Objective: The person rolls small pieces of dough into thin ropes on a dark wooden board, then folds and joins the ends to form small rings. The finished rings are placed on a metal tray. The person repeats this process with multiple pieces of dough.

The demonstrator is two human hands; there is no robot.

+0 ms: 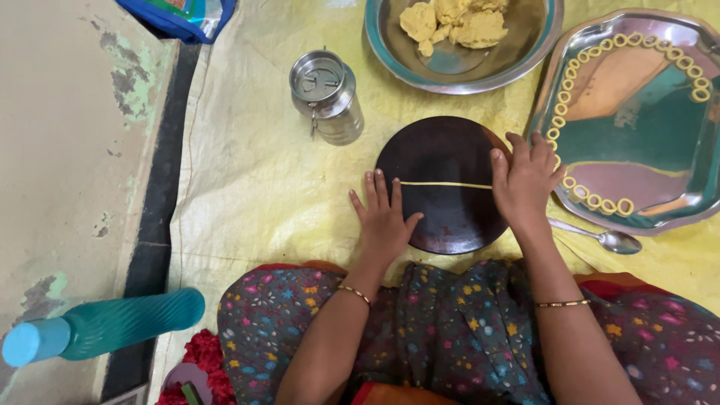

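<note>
A round dark board (442,202) lies on a yellow sheet (255,172) just beyond the person's lap. Across its middle runs a thin yellow dough strand (444,184), stretched straight from left to right.

The left hand (382,219) rests flat and open on the board's left edge, fingers spread and pointing away, their tips at the strand's left end; it grips nothing. The right hand (523,180) lies palm down over the board's right edge, fingers loosely spread and slightly bent, covering the strand's right end; whether it pinches the strand cannot be told. Each wrist carries a thin gold bangle.

To the right of the board, touching near the right hand, sits a steel tray (637,127) with small dough rings (600,201) lined along its left and far rims. A spoon (607,238) lies on the sheet just near of the tray. Far from the board stands a steel bowl (536,45) holding lumps of yellow dough (457,22). A small lidded steel can (328,94) stands left of the bowl, beyond the board's left side.

A teal bottle (105,326) lies on its side at the near left, on the bare floor beside the sheet
</note>
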